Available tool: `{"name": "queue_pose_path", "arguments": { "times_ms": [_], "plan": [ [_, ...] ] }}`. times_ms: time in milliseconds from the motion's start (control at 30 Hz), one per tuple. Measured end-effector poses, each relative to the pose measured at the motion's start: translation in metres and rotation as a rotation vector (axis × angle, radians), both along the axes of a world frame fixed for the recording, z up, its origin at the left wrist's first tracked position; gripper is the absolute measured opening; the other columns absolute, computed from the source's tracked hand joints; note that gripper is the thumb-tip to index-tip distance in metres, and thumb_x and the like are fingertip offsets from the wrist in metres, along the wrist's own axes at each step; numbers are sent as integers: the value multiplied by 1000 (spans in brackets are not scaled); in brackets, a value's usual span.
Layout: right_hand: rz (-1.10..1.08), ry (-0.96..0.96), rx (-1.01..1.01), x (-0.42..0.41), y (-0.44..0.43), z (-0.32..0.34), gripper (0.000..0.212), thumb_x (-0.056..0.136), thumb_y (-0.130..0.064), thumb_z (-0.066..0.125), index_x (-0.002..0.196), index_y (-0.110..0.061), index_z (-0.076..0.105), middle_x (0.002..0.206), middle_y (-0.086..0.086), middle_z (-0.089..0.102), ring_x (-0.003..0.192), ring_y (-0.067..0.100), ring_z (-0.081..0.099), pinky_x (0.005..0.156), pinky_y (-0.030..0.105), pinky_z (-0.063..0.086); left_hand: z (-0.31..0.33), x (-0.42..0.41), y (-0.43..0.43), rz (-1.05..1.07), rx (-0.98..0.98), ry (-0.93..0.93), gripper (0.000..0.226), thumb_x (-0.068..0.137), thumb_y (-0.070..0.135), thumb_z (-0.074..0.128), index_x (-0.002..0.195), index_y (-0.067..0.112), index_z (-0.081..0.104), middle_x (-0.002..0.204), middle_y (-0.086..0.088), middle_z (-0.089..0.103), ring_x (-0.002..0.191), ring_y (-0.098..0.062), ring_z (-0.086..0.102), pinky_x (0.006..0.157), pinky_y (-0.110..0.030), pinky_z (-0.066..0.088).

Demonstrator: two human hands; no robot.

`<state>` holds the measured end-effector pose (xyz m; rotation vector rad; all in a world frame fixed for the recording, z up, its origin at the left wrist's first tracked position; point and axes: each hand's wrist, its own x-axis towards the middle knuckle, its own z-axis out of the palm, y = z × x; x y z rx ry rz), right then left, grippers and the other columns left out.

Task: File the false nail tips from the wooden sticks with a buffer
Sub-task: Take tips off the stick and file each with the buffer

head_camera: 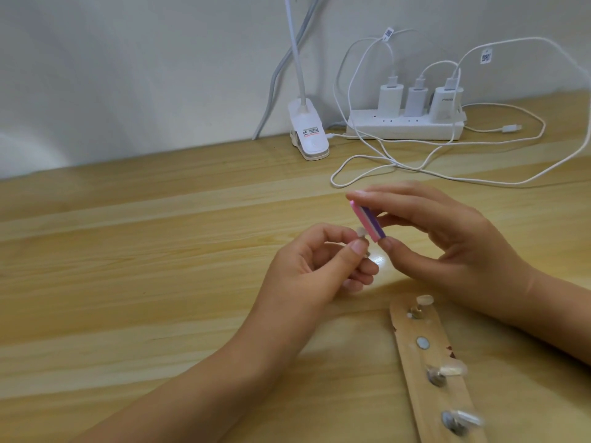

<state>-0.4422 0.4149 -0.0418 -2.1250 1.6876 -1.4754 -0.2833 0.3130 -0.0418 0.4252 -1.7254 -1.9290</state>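
Beside clear nail tip (361, 232) — pink-purple buffer (369, 221)

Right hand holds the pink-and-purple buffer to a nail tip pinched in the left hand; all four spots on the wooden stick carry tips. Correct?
No. In the head view the wooden stick carries three tips; its second spot from the far end is a bare disc. The right hand does hold the buffer to the nail tip in the left hand.
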Motion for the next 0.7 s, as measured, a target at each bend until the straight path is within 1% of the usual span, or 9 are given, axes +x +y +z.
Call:
{"name": "queue_pose_path", "arguments": {
  "times_ms": [67,233,367,500,533,633,700],
  "plan": [
    [-5,31,16,0,1,-1,47,85,5,60,131,-6,55,130,6,58,123,17,56,97,23,48,0,0,-4,22,29,13,5,89,15,61,89,12,64,69,-2,70,64,-9,65,61,-17,51],
    [5,-47,-1,1,-1,1,50,86,5,58,133,-12,53,131,8,57,122,22,56,98,28,48,-1,-1,-1,-73,-33,-26,5,92,10,59,88,12,63,67,1,69,62,-5,63,61,-15,49],
    [-15,13,33,0,1,0,50,84,7,59,131,-10,56,130,3,58,124,14,55,99,22,45,0,-1,-5,-9,36,18,4,90,14,60,91,11,64,68,0,69,64,-7,65,62,-16,51],
    [-23,-11,23,2,1,2,50,85,6,57,132,-11,55,131,3,58,125,18,54,103,27,43,-4,-1,1,-89,-126,-63,8,92,11,62,87,17,65,69,3,69,68,-7,65,64,-16,49],
    [-25,-6,23,2,1,3,50,85,6,57,132,-12,55,131,2,58,125,18,54,104,28,42,-4,-1,2,-87,-119,-60,8,92,11,62,87,16,65,69,3,69,67,-6,65,64,-16,49],
    [-28,25,24,2,2,2,49,84,7,58,130,-10,56,130,2,59,125,17,54,104,26,41,-1,0,-5,-15,17,6,6,92,11,59,90,12,64,68,2,68,66,-6,64,64,-17,51],
    [-25,46,25,3,2,2,49,84,6,59,130,-11,57,130,1,58,125,15,54,104,24,41,-1,0,-7,9,38,21,5,92,12,59,92,11,64,68,1,68,66,-7,64,64,-17,52]
  ]
}}
